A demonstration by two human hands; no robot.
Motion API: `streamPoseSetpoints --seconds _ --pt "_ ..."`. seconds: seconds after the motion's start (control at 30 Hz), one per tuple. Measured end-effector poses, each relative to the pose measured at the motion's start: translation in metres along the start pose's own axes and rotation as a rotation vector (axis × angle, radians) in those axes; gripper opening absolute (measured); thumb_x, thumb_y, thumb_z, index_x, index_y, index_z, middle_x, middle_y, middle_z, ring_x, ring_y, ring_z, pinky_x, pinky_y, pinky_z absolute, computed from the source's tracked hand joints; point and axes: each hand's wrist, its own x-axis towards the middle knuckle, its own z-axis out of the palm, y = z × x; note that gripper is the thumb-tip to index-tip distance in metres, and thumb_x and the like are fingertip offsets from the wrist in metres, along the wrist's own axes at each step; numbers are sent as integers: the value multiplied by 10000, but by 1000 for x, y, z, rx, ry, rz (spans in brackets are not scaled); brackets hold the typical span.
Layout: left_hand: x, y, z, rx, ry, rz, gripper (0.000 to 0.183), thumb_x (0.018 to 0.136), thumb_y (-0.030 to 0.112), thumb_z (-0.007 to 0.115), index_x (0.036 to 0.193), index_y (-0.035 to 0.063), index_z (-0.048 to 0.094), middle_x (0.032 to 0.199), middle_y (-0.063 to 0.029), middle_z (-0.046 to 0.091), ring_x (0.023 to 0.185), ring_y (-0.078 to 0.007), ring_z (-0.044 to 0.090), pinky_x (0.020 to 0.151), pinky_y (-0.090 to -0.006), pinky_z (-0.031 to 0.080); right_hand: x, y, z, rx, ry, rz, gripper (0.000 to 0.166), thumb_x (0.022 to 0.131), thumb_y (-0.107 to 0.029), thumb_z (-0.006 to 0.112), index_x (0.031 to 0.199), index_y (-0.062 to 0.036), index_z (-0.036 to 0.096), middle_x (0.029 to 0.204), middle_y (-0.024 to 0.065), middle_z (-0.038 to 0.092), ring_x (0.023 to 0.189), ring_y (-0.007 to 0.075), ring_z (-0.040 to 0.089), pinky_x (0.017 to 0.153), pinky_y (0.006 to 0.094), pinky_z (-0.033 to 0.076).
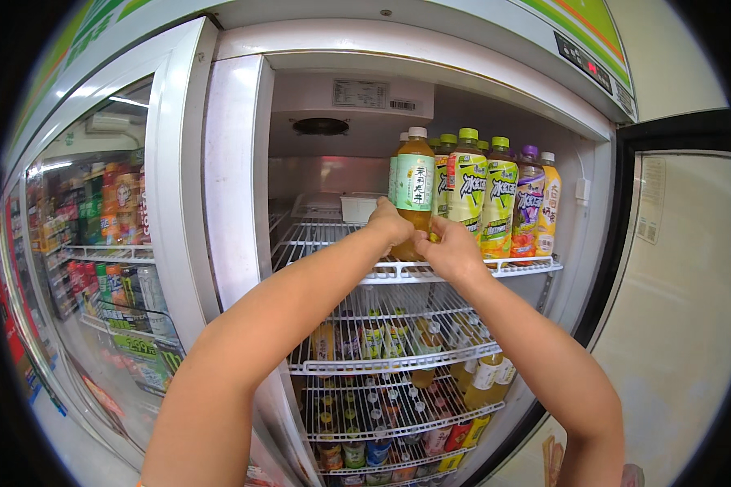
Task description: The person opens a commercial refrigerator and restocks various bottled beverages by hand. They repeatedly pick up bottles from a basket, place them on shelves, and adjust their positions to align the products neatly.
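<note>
A tea bottle (415, 182) with a white cap and a pale green label stands at the front of the upper wire shelf (396, 274) in a drinks fridge. My left hand (392, 224) holds its lower left side. From the other side, the fingers of my right hand (454, 245) hold it low down, near the shelf's front rail. Another white-capped bottle (393, 173) is mostly hidden behind it. Just to the right are iced tea bottles (466, 182) with green caps, a purple-capped bottle (529, 201) and a yellow bottle (548, 207) with a white cap.
Behind my left hand a white plastic container (360, 208) sits on the shelf. Lower wire shelves (402, 363) hold several bottles. A swung-back fridge door (682, 292) is at the right. Left of the white frame post (237, 182), a glass door (97, 201) shows more drinks.
</note>
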Motion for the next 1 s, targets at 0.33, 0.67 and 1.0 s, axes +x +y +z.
streamPoseSetpoints --seconds 0.33,0.67,1.0 --pt "6 -3 7 -30 92 98 1082 486 217 915 1303 -64 264 1188 -242 543 1122 -326 540 941 -346 440 -18 3 -6 439 17 -51 359 776 -57 575 1109 74 542 927 158 664 823 179 642 721 302 495" --pt "-150 -16 48 -561 -14 596 799 642 85 822 1271 -51 349 1208 -179 490 1105 -239 502 918 -345 461 -128 26 -5 892 306 4 373 836 -12 618 1184 46 495 1079 125 608 949 134 584 793 244 497" --pt "-220 -190 161 -684 -225 -82 521 778 65 717 1213 13 434 1133 -109 521 1044 -179 533 886 -289 452 -273 136 57 915 270 451 426 810 86 540 1216 3 440 1135 108 559 985 151 558 858 258 458"
